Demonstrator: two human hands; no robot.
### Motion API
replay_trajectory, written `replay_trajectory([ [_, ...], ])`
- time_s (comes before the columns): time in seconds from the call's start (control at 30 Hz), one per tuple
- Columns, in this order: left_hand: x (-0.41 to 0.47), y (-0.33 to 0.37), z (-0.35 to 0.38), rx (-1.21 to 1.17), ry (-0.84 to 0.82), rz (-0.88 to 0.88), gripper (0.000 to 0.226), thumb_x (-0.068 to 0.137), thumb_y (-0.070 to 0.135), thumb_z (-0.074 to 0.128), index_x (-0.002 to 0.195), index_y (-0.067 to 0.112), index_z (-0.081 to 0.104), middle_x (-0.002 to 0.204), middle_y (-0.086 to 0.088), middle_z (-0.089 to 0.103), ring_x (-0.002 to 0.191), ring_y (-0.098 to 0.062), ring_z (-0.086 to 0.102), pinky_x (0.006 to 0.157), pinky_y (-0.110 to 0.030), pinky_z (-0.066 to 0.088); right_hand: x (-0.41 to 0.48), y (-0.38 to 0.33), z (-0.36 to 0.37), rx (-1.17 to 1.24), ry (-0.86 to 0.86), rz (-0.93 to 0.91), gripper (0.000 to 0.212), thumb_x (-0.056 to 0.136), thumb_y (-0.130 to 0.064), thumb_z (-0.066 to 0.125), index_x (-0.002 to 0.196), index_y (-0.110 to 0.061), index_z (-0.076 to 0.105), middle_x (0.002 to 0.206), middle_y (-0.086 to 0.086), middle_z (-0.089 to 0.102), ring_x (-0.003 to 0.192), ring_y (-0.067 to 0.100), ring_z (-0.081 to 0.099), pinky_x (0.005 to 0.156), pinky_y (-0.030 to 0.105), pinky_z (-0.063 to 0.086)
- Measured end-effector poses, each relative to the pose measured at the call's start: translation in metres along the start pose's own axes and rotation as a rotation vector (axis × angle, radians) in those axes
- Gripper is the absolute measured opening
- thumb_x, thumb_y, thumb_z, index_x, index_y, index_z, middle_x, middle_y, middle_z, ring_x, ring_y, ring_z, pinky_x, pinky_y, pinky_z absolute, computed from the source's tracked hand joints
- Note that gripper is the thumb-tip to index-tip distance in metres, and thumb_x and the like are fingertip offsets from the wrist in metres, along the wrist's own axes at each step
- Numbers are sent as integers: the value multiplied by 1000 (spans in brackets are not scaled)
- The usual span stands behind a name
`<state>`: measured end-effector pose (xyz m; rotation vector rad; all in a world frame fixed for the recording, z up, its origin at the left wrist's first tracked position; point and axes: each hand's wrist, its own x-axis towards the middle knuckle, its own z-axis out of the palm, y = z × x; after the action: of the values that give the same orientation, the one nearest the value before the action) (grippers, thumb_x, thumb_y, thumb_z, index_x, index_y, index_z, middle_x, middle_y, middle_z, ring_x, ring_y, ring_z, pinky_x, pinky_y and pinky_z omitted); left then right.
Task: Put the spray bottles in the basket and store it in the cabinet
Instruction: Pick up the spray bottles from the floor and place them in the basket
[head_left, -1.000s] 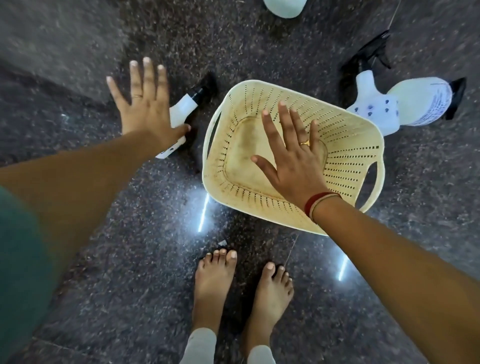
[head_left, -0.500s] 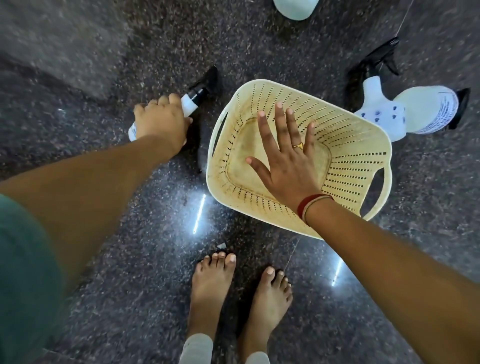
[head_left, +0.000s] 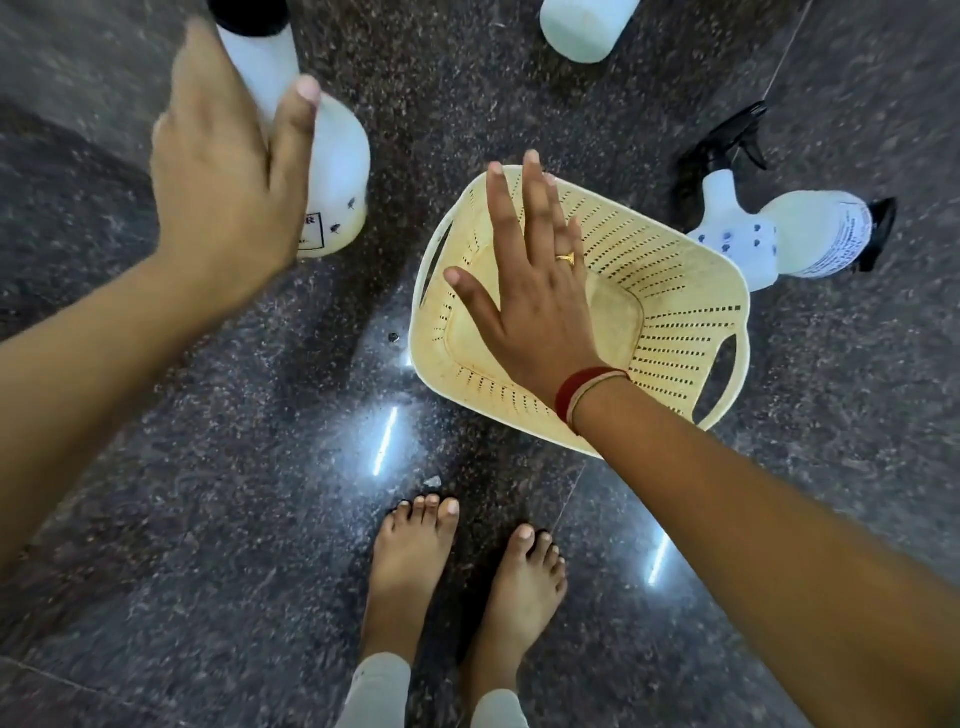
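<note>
A pale yellow perforated basket (head_left: 675, 291) stands on the dark floor, with nothing inside it. My right hand (head_left: 530, 291) hovers flat over its left half, fingers spread, holding nothing. My left hand (head_left: 223, 171) grips a white spray bottle (head_left: 332, 171) with a black top, lifted off the floor at the upper left, left of the basket. Two more white spray bottles lie right of the basket: one with a black trigger (head_left: 727, 223), one with a printed label (head_left: 826, 234). The base of another white bottle (head_left: 587, 26) shows at the top edge.
The floor is polished dark speckled stone (head_left: 208, 519) with light reflections. My bare feet (head_left: 457, 577) stand just below the basket. A small bit of debris (head_left: 393, 338) lies left of the basket. No cabinet is in view.
My left hand closed on the bottle lying left of the basket and has lifted it up off the floor. My right hand stayed over the basket, shifting slightly left.
</note>
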<state>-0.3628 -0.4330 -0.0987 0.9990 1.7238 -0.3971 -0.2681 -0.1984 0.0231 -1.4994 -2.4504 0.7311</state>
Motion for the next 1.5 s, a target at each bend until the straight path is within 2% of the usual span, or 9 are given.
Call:
replay_trajectory([
  [0.03, -6, 4, 16, -72, -171, -100, 35, 91, 22, 32, 124, 12, 41, 118, -16, 64, 104, -37, 61, 85, -47, 51, 2, -6, -5, 57, 23, -12, 76, 94, -52, 42, 152, -15, 11, 160, 15, 5, 148, 28, 6, 117, 54, 15],
  [0.13, 4, -1, 26, -42, -80, 18, 32, 80, 20, 34, 108, 13, 46, 91, -16, 71, 76, -38, 66, 63, -44, 54, 4, -22, -22, 279, 93, -96, 82, 89, -49, 51, 149, -6, 17, 158, 20, 12, 147, 28, 13, 115, 53, 25],
  [0.3, 2, 5, 42, -55, -209, -16, 34, 80, 19, 34, 108, 11, 52, 92, -18, 70, 78, -40, 66, 65, -45, 53, -12, -19, -39, 403, 115, -236, 87, 83, -46, 61, 146, 0, 21, 152, 22, 26, 144, 26, 21, 115, 43, 29],
  [0.53, -7, 7, 59, 172, -28, 101, 64, 100, 19, 5, 100, 7, 68, 90, -19, 71, 77, -40, 66, 66, -46, 53, -50, 16, -30, 365, 19, -116, 82, 82, -49, 64, 143, -4, 31, 146, 13, 36, 139, 18, 31, 106, 35, 42],
  [0.73, 0, 4, 67, 430, 126, 105, 31, 89, 19, 35, 100, 6, 61, 88, -19, 69, 75, -39, 64, 66, -46, 50, -61, 33, -12, 332, -59, -6, 84, 82, -50, 59, 148, -13, 23, 149, 11, 33, 133, 27, 40, 97, 43, 49],
  [0.87, -19, 19, 47, 328, -47, 267, 31, 85, 18, 36, 103, 5, 57, 86, -21, 70, 70, -39, 67, 61, -46, 56, -57, 51, 2, 257, -213, 34, 93, 79, -52, 61, 151, -26, 10, 157, 9, 22, 142, 27, 28, 107, 47, 41],
  [1.03, 6, 95, -148, 443, 614, 927, 40, 80, 21, 53, 119, 22, 41, 115, 8, 55, 98, -10, 59, 102, -46, 30, -47, 84, 15, -162, -423, 202, 105, 79, -58, 61, 148, -34, -13, 161, 7, -9, 147, 37, 0, 113, 61, 1],
  [1.23, -26, 108, -170, 426, 412, 810, 42, 80, 3, 60, 121, 11, 53, 115, -2, 67, 104, -22, 65, 113, -42, 26, -23, 103, -1, -365, -480, 305, 110, 81, -56, 62, 147, -28, -22, 156, 14, -26, 142, 48, -15, 108, 73, 3],
  [1.5, -16, 109, -175, 520, 655, 739, 30, 69, 19, 77, 95, 11, 63, 75, 0, 69, 70, -21, 69, 114, -40, 13, -12, 92, 4, -318, -475, 461, 113, 80, -52, 66, 146, -32, -24, 154, 4, -34, 141, 51, -13, 103, 78, 9],
])
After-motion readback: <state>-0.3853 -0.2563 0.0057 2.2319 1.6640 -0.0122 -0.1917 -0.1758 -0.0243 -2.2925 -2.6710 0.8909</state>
